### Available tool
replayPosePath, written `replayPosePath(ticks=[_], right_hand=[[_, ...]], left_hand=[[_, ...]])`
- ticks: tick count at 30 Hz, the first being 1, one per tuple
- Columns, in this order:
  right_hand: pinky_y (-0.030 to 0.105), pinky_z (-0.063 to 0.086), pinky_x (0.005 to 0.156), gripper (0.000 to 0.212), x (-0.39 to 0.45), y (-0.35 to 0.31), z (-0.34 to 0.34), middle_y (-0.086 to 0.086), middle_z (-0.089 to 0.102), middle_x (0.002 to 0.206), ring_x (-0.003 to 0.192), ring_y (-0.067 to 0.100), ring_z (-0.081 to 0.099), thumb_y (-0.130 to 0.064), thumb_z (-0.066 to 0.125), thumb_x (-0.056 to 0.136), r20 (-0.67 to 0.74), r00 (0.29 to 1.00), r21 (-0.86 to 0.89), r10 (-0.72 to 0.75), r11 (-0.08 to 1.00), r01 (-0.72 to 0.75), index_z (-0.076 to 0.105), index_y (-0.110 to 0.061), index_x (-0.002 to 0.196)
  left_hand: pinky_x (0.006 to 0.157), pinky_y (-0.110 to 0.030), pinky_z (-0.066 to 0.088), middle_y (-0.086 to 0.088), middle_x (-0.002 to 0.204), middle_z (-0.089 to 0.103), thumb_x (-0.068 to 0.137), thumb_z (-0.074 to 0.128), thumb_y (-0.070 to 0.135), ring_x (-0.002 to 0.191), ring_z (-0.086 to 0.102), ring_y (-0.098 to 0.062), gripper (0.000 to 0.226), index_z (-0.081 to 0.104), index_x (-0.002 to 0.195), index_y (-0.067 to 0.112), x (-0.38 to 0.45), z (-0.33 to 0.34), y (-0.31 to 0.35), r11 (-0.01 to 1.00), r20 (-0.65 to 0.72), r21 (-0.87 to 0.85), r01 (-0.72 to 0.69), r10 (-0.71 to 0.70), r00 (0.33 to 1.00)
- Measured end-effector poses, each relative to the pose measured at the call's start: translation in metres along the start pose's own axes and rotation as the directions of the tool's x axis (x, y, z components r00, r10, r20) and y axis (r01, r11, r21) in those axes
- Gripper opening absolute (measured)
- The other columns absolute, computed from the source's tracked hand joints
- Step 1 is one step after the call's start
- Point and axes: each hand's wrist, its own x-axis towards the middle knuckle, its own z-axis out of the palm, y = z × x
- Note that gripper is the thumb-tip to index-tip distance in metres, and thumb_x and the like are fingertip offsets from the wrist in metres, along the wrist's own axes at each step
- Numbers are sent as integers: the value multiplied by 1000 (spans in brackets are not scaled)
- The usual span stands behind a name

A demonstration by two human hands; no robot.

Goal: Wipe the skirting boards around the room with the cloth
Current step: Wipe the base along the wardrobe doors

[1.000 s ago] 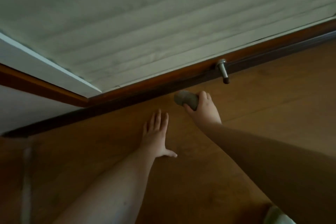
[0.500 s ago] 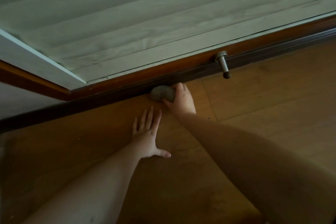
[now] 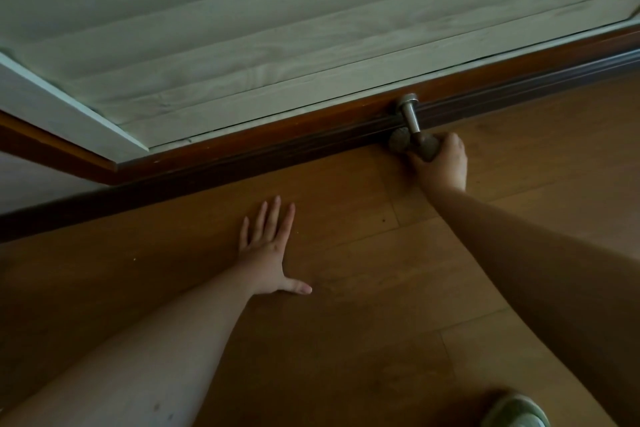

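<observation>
Gripped the cloth [image 3: 412, 146] in right hand [image 3: 441, 163], pressed to skirting board [image 3: 277, 149] running left-right, beneath the doorstop [image 3: 409, 114]; left hand [image 3: 268, 250] flat, released, on floor [image 3: 363, 322], farther off.

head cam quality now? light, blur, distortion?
Head view: dim, warm-toned, no glare; wide-angle bends the skirting board line; right hand and cloth sit in shadow by the doorstop, slightly soft; left hand reads clearly.
</observation>
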Motion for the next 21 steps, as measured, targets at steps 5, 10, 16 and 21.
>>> replayPosePath(ticks=[5,10,16,21], right_hand=[[38,47,102,52,-1,11,-17,10,52,130,117,23,55,-26,75,85,-152,966,131,210,973,-191,49,-8,125],[30,46,91,52,-52,-3,-6,7,52,120,105,16,52,-34,75,84,-7,1000,14,15,1000,-14,49,-9,122],[7,38,74,54,-115,-65,67,-3,52,113,100,4,49,-35,79,80,169,967,149,-191,975,166,52,-12,121],[17,40,88,52,-133,-109,106,0,52,120,104,5,47,-31,78,82,265,929,243,-259,950,196,52,-13,122]], left_hand=[[117,-54,-19,2,137,-62,57,69,84,134,-49,-25,151,-52,132,35,0,-1,1,1000,7,-3,6,-6,1000],[116,-55,-21,3,136,-63,56,67,87,134,-50,-25,149,-55,124,37,-2,-2,0,1000,3,-8,-15,15,1000],[117,-56,-17,-2,146,-54,57,66,87,138,-44,-27,149,-50,134,34,-3,1,-2,999,-54,-8,-48,48,997],[116,-54,-20,-4,128,-63,63,59,89,131,-50,-29,144,-31,150,19,-3,1,1,998,-5,69,-13,13,1000]])
